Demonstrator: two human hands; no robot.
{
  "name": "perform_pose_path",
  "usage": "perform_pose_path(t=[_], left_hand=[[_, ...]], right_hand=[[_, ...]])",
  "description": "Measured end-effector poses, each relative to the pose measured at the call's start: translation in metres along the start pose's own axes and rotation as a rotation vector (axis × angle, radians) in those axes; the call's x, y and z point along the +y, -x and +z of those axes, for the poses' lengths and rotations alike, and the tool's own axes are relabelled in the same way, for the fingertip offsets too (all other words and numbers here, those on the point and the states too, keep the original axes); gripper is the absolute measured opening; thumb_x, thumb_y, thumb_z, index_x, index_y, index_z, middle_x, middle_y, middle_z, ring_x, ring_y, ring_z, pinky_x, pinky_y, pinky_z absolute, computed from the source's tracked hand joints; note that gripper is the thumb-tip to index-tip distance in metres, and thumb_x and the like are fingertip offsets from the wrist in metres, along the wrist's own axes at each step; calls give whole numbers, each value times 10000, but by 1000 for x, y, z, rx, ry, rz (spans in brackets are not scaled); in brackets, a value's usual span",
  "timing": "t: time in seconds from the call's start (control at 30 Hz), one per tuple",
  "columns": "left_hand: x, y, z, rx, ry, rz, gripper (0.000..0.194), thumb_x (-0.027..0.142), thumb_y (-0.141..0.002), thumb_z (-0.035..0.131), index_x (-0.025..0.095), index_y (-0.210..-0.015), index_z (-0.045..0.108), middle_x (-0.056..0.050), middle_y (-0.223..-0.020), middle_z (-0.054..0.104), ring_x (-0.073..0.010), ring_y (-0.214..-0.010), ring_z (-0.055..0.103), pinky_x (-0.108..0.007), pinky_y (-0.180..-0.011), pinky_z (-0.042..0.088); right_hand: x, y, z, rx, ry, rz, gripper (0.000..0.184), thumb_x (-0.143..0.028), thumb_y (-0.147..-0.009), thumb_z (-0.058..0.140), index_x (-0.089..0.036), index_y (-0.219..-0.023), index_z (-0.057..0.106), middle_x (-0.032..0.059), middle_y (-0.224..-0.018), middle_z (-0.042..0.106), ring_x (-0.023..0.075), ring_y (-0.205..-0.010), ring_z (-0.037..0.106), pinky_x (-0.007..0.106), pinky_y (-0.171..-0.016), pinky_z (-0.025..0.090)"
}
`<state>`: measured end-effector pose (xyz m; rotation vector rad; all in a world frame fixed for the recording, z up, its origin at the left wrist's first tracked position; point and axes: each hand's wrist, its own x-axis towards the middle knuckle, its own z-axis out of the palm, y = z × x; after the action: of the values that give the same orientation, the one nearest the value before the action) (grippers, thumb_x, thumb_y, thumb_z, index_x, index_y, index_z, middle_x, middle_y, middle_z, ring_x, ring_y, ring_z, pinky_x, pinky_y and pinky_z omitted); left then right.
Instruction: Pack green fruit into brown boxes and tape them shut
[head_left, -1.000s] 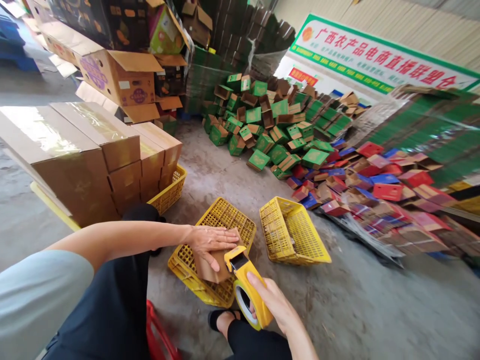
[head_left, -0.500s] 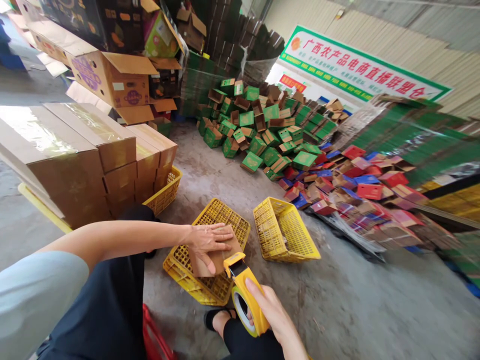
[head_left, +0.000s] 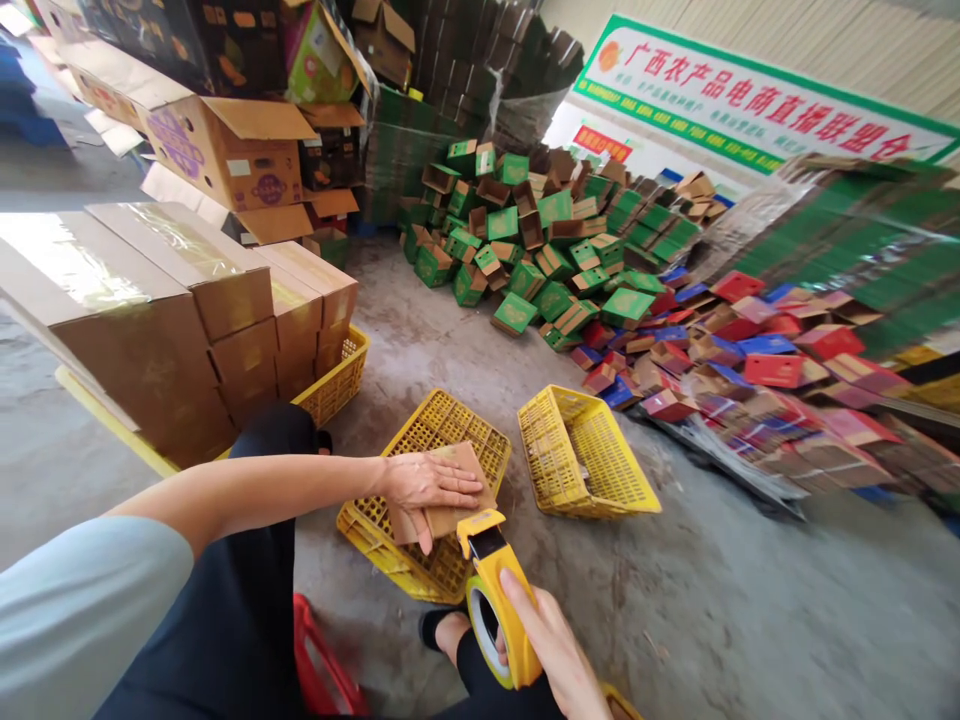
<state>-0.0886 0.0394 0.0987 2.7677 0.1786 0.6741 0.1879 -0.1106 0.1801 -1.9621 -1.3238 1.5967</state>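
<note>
My left hand (head_left: 431, 487) lies flat on a small brown cardboard box (head_left: 466, 462), its fingers stretched over the top. That box rests on an upturned yellow plastic crate (head_left: 427, 420) in front of my legs. My right hand (head_left: 544, 640) is wrapped round the handle of a yellow tape dispenser (head_left: 510, 610) carrying a roll of tape. The dispenser's head is close to the box's near right corner; whether they touch I cannot tell.
Taped brown cartons (head_left: 142, 340) are stacked in a yellow crate (head_left: 341, 375) on the left. Another yellow crate (head_left: 611, 460) stands to the right. Beyond lie heaps of green boxes (head_left: 517, 310) and red and blue boxes (head_left: 772, 370). Something red (head_left: 319, 650) is by my leg.
The view has shifted slightly, so most of the scene sits further right. My left hand stays flat on the box, and my right hand keeps the tape dispenser near the box's corner.
</note>
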Motion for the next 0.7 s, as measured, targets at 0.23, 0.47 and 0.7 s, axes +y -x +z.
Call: perform_pose_path(t=[0.23, 0.47, 0.7], left_hand=[[9, 1, -3, -37, -3, -32, 997, 799, -845, 641, 125, -1564, 486, -195, -1667, 340, -358, -1560, 304, -450, -1298, 198], [16, -15, -3, -87, 23, 62, 1077, 742, -814, 717, 63, -1590, 408, -227, -1668, 321, -358, -1564, 297, -453, -1285, 249], [13, -10, -3, -87, 35, 46, 1063, 759, -857, 659, 87, -1624, 356, -194, -1653, 368, -321, -1561, 314, -440, -1297, 208]], right_hand=[[13, 6, 3, 10, -20, -22, 709, -890, -767, 594, -184, -812, 642, 49, -541, 678, 212, -485, 655, 307, -513, 529], [18, 7, 7, 17, -36, -29, 700, -881, -770, 605, -184, -819, 638, 45, -556, 682, 212, -509, 663, 312, -536, 544], [26, -1, 16, -30, -143, -55, 716, -893, -743, 624, -183, -841, 625, 45, -571, 677, 216, -509, 663, 292, -509, 498]])
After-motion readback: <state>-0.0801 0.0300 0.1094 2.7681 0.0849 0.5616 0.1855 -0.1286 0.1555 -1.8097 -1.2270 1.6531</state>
